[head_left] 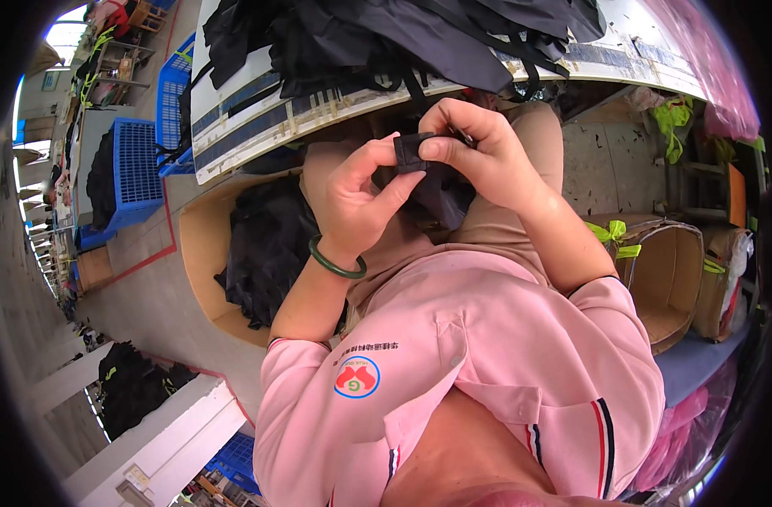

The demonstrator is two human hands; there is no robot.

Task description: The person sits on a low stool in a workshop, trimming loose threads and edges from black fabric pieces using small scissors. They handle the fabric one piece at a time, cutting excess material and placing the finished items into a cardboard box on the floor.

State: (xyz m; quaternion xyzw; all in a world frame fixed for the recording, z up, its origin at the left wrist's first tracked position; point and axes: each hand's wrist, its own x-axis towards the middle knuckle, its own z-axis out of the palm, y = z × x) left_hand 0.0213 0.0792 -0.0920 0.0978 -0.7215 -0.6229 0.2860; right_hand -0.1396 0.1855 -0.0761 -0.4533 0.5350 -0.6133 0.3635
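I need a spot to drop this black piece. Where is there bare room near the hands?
Bare floor lies left, between the blue crates and the cardboard box. The bench is crowded with black bags; the box holds black fabric. Both hands, left and right, pinch the black piece.

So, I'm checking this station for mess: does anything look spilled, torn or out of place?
Nothing stands out. Both hands, left and right, pinch a black strap over the lap. Black fabric is heaped on the table, more in the box below.
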